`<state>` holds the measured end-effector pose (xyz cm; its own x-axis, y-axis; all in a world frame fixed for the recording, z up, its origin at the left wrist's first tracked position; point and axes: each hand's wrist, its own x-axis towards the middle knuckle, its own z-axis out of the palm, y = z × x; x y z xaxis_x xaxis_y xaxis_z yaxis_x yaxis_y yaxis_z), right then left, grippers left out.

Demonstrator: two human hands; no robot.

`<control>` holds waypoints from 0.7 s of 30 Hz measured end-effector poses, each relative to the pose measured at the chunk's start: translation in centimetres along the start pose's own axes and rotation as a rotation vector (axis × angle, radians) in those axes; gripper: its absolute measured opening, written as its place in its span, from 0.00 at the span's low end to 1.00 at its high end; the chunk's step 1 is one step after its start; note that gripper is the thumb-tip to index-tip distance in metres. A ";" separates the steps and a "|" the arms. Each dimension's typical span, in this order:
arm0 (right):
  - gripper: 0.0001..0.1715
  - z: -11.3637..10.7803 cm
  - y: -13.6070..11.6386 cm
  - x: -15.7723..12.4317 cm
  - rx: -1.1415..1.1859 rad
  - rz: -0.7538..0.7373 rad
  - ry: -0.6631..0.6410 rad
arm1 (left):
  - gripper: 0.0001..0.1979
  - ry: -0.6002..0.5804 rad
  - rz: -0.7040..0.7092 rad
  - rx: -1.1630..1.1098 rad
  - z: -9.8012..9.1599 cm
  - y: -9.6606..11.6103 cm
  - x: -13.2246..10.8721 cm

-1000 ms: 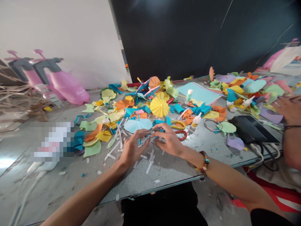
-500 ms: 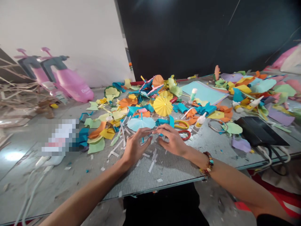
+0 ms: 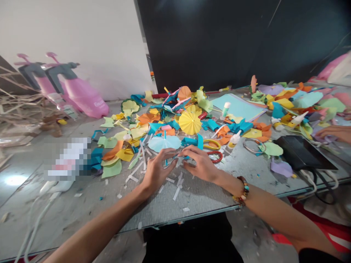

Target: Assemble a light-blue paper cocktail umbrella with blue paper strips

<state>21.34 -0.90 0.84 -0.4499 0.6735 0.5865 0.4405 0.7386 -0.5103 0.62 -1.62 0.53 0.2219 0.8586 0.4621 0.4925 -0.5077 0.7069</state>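
Observation:
A pale blue pleated paper umbrella (image 3: pixel 163 142) with a darker blue stick lies in front of me. My left hand (image 3: pixel 160 164) curves around its near edge, fingers bent and thumb held apart from them. Facing it from the other side, my right hand (image 3: pixel 199 162) has its fingertips close to the left ones, with its thumb also spread away. Nothing shows gripped in either hand; whether the fingertips touch the umbrella's rim I cannot tell. Just beyond my right hand are scissors (image 3: pixel 215 157) with red and yellow handles and a blue paper piece (image 3: pixel 192 141).
Coloured paper scraps cover the table's far side, with a yellow paper umbrella (image 3: pixel 189 122) among them. A glue bottle (image 3: pixel 234 139), a glue stick (image 3: pixel 225 110) and a black box (image 3: pixel 304 151) stand rightward. Pink spray bottles (image 3: pixel 87 102) are left. Another person's hand (image 3: pixel 334 133) reaches in at right.
Another person's hand has come into view at the right edge, over the paper pile. My own hands and the pale blue umbrella have hardly moved.

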 end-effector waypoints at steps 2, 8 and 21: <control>0.15 0.0 -0.1 0.0 0.006 0.004 0.005 | 0.15 0.005 -0.002 0.006 0.0 0.0 0.0; 0.15 0.0 -0.1 0.0 0.028 0.009 0.023 | 0.16 0.022 -0.007 0.033 -0.1 -0.1 0.0; 0.14 0.0 0.0 0.0 0.025 0.029 0.012 | 0.17 0.048 -0.016 0.061 0.0 -0.1 -0.2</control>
<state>21.36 -0.92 0.87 -0.4279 0.6940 0.5790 0.4337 0.7197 -0.5421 0.50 -1.72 0.33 0.1740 0.8615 0.4770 0.5463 -0.4874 0.6811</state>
